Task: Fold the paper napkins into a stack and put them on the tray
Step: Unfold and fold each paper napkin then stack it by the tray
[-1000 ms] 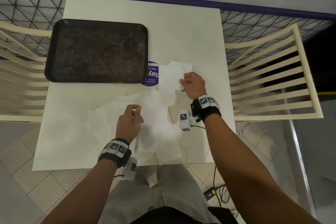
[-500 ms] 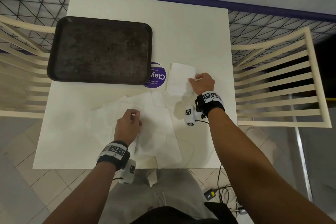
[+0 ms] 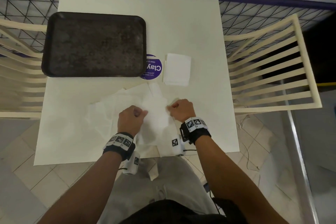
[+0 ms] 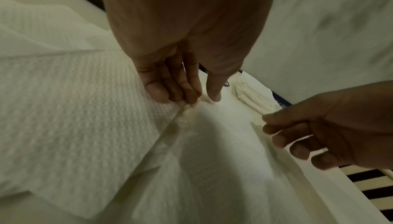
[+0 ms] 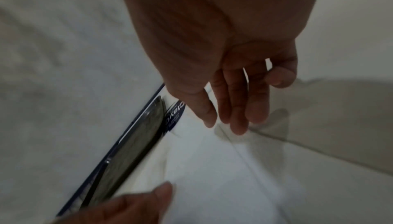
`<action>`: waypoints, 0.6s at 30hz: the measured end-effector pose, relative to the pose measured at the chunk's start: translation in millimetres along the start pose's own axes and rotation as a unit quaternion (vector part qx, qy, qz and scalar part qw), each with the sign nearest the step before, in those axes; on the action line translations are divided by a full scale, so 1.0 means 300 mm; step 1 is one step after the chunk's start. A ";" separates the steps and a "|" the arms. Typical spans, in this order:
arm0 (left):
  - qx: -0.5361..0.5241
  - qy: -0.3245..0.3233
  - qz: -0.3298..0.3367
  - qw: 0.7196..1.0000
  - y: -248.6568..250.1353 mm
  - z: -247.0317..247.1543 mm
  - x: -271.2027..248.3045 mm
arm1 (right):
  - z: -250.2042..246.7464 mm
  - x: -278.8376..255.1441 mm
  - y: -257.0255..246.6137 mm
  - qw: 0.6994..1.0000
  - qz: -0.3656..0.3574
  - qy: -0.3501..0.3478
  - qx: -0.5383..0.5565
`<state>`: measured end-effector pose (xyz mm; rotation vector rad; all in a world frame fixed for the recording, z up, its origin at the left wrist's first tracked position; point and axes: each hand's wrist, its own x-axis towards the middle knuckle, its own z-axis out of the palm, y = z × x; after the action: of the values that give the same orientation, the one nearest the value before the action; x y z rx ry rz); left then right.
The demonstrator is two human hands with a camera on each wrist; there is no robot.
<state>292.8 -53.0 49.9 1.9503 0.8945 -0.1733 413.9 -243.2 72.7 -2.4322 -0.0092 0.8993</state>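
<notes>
While both hands work low over the table's near edge, this is how it all lies:

Left hand: the left hand [image 3: 129, 121] sits on the loose napkins [image 3: 116, 112], and its wrist view shows fingertips [image 4: 157, 91] and thumb nipping a ridge of the top sheet [image 3: 154, 114], bunching the paper up between them.

Right hand: the right hand [image 3: 181, 110] is at the right edge of that same sheet, knuckles up and fingers curled in the head view. Its own wrist view is blurred, with the fingers [image 5: 238, 110] reaching down to the paper edge; I cannot tell for sure whether they actually hold it.

Loose napkins: a spread of overlapping white sheets covers the near middle of the table [image 3: 200, 32], with the embossed dot pattern plain in the left wrist view. One corner hangs over the near edge between the two forearms.

Folded stack: a neat white stack of folded napkins [image 3: 177, 69] lies flat on the table beyond the right hand, well apart from both hands, just beside a round purple sticker [image 3: 154, 67].

Tray: the dark tray [image 3: 94, 45] is on the far left of the table, its right rim overlapping the sticker. The stack is not on it.

Surroundings: cream slatted chairs [image 3: 272, 65] stand on either side.
</notes>
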 end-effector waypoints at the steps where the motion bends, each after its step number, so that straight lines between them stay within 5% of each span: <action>1: 0.006 -0.004 -0.005 1.000 0.003 0.003 -0.003 | 0.026 -0.018 0.014 1.000 0.010 -0.005 -0.012; 9: 0.010 -0.011 -0.003 1.000 0.026 0.005 -0.024 | 0.117 -0.089 0.040 1.000 0.028 0.005 0.002; 18: -0.104 -0.005 -0.040 0.994 0.005 -0.026 -0.026 | 0.133 -0.113 0.060 0.986 0.019 0.046 0.159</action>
<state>286.4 -51.1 58.8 1.7210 0.9453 -0.1313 360.3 -245.6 59.0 -2.1775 0.2009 0.7409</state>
